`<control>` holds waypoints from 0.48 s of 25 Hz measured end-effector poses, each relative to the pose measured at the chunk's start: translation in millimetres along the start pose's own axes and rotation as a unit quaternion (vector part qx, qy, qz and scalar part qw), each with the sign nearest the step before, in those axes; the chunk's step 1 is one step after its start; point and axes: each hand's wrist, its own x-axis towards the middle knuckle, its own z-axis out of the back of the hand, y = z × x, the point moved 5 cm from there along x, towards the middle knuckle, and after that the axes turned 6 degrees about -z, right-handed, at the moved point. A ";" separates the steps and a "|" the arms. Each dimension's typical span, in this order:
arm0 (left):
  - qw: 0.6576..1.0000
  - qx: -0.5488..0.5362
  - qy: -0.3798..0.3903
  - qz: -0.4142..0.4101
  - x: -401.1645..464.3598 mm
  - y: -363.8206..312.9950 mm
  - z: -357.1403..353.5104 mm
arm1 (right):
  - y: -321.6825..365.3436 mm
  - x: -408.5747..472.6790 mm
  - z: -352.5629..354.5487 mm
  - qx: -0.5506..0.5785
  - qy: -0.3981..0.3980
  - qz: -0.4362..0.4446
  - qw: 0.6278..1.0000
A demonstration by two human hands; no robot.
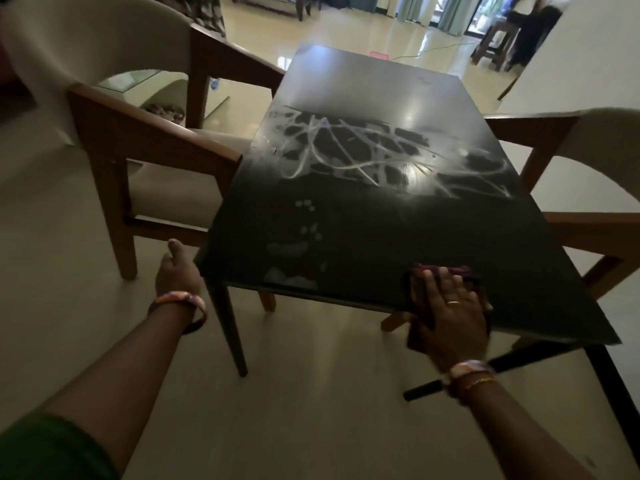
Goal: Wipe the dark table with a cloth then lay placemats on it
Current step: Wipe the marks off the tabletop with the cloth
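Observation:
The dark table [374, 216] stretches away from me, with pale smears and streaks across its middle and some spots near the front left. My right hand [450, 323] lies flat with straight fingers on a dark red cloth [420, 273], pressing it onto the table's near edge. Part of the cloth hangs over that edge below my palm. My left hand [178, 271] is at the table's near left corner, thumb up, its fingers hidden behind the corner. No placemats are in view.
A wooden chair with a cream seat [162, 161] stands tight against the table's left side. Another such chair [588, 188] stands at the right side. Pale tiled floor [311, 410] lies under and around the table. More furniture stands far back in the room.

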 end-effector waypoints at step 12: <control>0.991 -0.002 -0.135 0.003 10.3 -9.6 -18.1 | 160.0 62.8 4.4 0.066 0.136 0.076 0.986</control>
